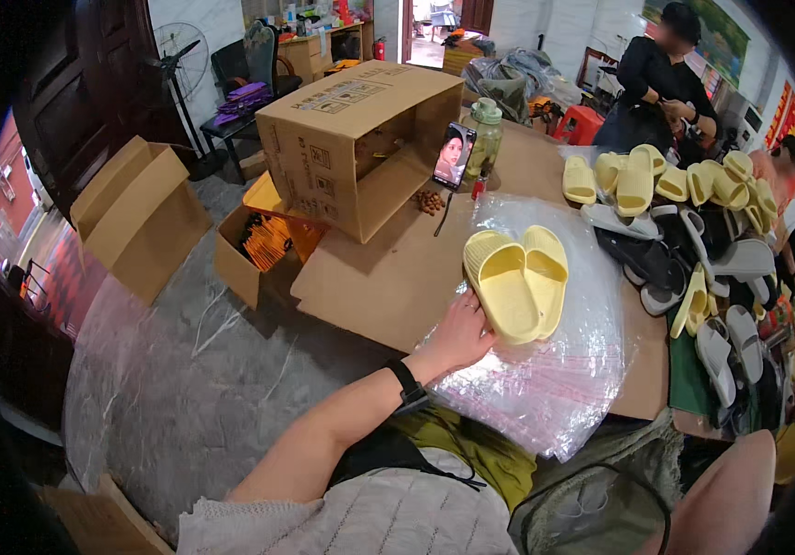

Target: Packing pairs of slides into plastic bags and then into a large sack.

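Note:
A pair of pale yellow slide slippers [514, 287] lies over a stack of clear plastic bags [546, 388] on the cardboard-covered table, one slipper partly overlapping the other. My left hand [460, 328], with a black band on its wrist, grips the near left edge of the front slipper. Some of its fingers are hidden beneath or behind the sole. Of my right arm [726, 499] only a bent part shows at the lower right; the hand is out of the picture.
Yellow [635, 185], white and black slippers pile up on the right. An open carton [310, 139], a phone [454, 155] and a green-lidded bottle [484, 139] stand behind the bags. More boxes [143, 217] are at left. Another person [661, 83] stands at the back right.

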{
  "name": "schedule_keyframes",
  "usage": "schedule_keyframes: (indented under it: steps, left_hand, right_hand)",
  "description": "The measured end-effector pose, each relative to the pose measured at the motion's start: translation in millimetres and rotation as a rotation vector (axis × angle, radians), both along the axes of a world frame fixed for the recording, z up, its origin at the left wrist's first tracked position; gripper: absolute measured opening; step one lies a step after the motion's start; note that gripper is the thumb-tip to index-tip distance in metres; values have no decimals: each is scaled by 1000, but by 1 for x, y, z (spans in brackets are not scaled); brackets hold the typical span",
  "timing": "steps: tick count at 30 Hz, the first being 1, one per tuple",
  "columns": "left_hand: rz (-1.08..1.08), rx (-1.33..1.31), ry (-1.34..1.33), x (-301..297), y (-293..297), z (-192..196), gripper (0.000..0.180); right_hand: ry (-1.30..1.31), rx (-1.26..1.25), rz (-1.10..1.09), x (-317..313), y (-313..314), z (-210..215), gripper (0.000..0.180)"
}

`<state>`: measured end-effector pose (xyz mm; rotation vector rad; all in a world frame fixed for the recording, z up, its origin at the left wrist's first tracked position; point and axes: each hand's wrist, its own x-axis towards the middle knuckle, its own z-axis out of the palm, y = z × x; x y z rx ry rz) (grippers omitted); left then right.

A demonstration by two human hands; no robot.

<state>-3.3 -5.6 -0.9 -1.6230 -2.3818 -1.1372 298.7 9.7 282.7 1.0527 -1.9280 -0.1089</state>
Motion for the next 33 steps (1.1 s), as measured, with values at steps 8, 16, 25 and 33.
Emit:
schedule_keyframes:
  steps: [8, 16, 25, 33]
  left_hand:
    - [-29, 39, 16, -2, 1, -4, 60]
    - [-32, 41, -5, 0, 1, 3, 60]
    - [-23, 68, 43, 2, -2, 1, 58]
    - [-7, 31, 28, 2, -2, 2, 57]
  right_hand:
    - [13, 6, 6, 8, -4, 2, 21]
    - [21, 12, -12, 13, -3, 5, 23]
    - [32, 32, -16, 13, -4, 6, 25]
    - [51, 44, -19, 13, -4, 8, 27]
